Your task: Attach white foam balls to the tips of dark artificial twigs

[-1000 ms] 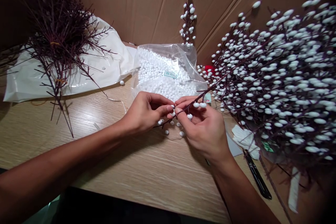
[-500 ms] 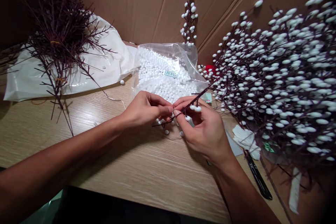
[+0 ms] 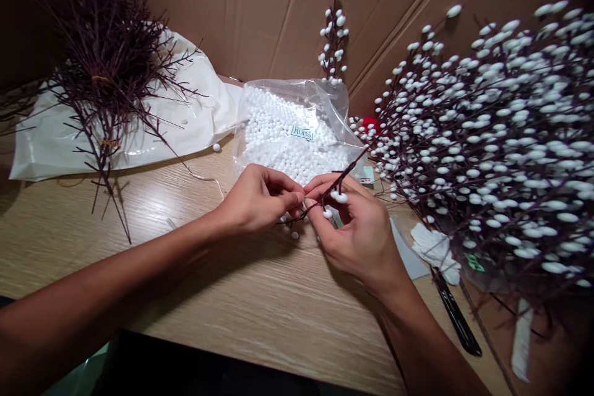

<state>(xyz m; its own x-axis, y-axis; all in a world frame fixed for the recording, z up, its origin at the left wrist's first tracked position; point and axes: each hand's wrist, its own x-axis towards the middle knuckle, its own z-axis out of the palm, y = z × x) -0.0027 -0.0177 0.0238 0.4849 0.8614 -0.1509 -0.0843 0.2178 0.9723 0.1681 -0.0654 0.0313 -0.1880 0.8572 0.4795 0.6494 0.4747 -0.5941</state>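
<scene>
My left hand (image 3: 260, 199) is closed in a pinch near the middle of the table, its fingertips meeting those of the other hand; what lies between them is too small to make out. My right hand (image 3: 355, 223) is closed on a dark brown twig (image 3: 343, 176) that slants up to the right and bears a few white berries (image 3: 340, 197). The twig's lower end passes under my left fingertips. Just behind both hands lies a clear bag of white beads (image 3: 292, 130).
Bare dark branches (image 3: 106, 49) lie on a white plastic bag (image 3: 190, 117) at the left. A big mass of white-berried branches (image 3: 501, 148) fills the right. A black-handled knife (image 3: 457, 315) and crumpled white tissue (image 3: 436, 250) lie beside my right forearm.
The berried twig and my right hand have shifted slightly left and down. The pinched fingertips stay together.
</scene>
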